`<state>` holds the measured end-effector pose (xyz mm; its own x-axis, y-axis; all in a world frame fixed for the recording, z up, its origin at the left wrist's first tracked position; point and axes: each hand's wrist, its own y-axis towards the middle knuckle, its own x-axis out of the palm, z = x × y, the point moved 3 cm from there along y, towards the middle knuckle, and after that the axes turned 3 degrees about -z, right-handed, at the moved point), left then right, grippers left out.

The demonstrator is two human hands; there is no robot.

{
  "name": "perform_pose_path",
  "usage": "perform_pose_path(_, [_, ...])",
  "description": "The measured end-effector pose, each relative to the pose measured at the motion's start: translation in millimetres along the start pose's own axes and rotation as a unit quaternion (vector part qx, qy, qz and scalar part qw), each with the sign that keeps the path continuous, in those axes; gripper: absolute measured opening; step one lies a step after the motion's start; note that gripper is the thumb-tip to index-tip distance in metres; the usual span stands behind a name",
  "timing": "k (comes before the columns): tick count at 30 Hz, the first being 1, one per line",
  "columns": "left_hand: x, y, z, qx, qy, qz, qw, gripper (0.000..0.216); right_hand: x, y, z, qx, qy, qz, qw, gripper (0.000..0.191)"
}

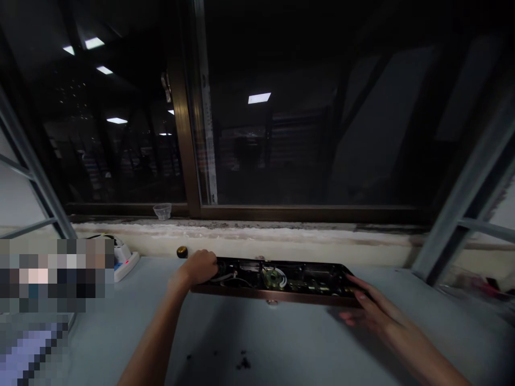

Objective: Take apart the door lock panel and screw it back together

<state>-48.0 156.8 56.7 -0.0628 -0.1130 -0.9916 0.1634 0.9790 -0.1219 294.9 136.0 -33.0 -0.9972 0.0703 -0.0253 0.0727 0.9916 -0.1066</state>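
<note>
A long, dark housing (298, 276), soundbar-like in shape, is tilted with its opened side showing above the table. Inside it are a green round-edged circuit board (274, 277), thin wires and black compartments. My left hand (202, 267) is closed at the housing's left end, its fingertips hidden at the inner edge. At the right end, my right hand (376, 308) grips the housing, with some fingers along the rim and others below it. Several small dark screw-like pieces (243, 362) lie on the table nearer to me.
The grey-blue table (301, 348) meets a window sill (322, 234). A white power strip (126, 266) stands at the left, near a small dark-and-gold round object (182, 251). On the sill is a clear plastic cup (162, 211). Metal frames (466, 209) flank both sides.
</note>
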Motion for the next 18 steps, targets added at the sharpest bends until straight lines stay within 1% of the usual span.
perform_pose_path(3, [3,2,2,0.015,-0.016,0.007,1.0,0.029,2,-1,-3,0.008,0.023,0.009,1.0,0.087])
perform_pose_path(6, [2,4,6,0.014,-0.034,0.021,0.999,0.031,3,-1,-3,0.006,0.031,0.013,0.999,0.083])
perform_pose_path(10, [-15,1,1,-0.006,-0.067,0.037,0.997,0.03,3,-2,-2,0.006,0.04,0.009,0.999,0.08])
perform_pose_path(14, [-40,-17,1,0.011,-0.104,0.021,0.994,0.034,1,-1,0,0.005,0.039,0.013,0.999,0.076])
perform_pose_path(16, [-48,-31,10,0.024,-0.126,0.012,0.992,0.036,0,1,1,0.001,0.035,0.008,0.999,0.075])
perform_pose_path(18, [-51,-47,22,0.055,-0.139,-0.004,0.989,0.037,-1,1,1,-0.01,0.028,-0.001,1.0,0.073])
